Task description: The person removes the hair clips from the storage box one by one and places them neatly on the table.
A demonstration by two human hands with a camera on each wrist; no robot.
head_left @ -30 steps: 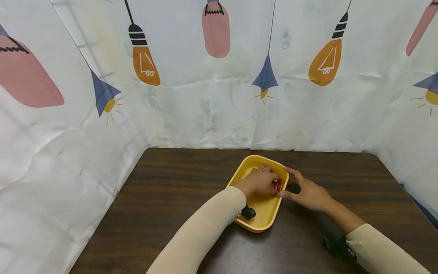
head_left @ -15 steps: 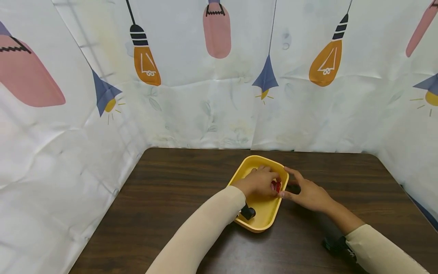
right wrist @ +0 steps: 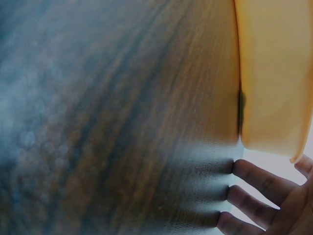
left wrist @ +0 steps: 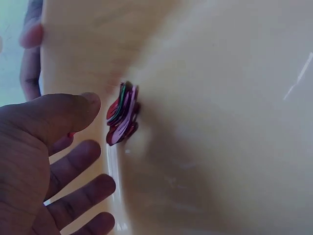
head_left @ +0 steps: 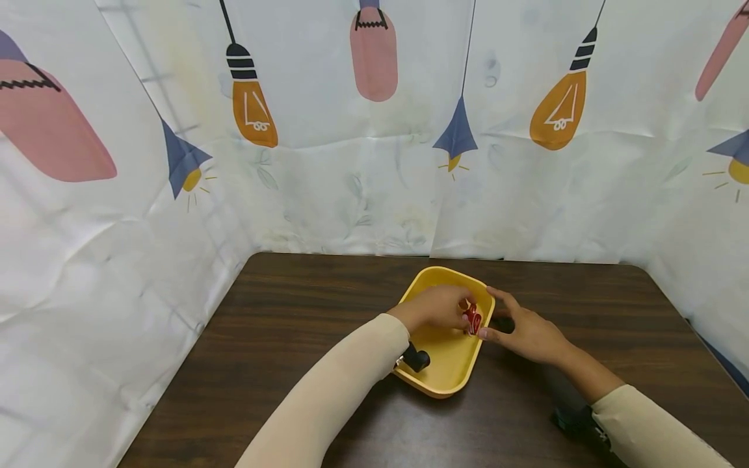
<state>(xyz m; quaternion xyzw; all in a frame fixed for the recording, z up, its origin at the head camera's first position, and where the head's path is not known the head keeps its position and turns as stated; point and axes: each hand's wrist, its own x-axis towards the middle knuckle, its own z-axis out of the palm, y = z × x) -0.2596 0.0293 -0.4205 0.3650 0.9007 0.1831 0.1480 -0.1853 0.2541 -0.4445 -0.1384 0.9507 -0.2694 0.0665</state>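
A shallow yellow tray stands on the table with a small bunch of thin, curved red pieces inside, against its right wall. Close up, the bunch shows red, green and pink layers; its kind is unclear. Over the tray, my left hand has thumb and forefinger close together, with a bit of red showing between them, apparently a small red piece mostly hidden by the fingers. Outside the right wall, my right hand touches the rim with thumb and forefinger; its other fingers are straight, tips on the table.
The dark wood-grain table extends around the tray. Behind it and along the sides hangs a white sheet printed with lamps. A dark camera on the left wrist hangs over the tray's near end.
My left hand has drawn back slightly to the left and its fingers have come up off the tray's floor area, uncovering more of the red pieces. My right hand and the tray stay put.
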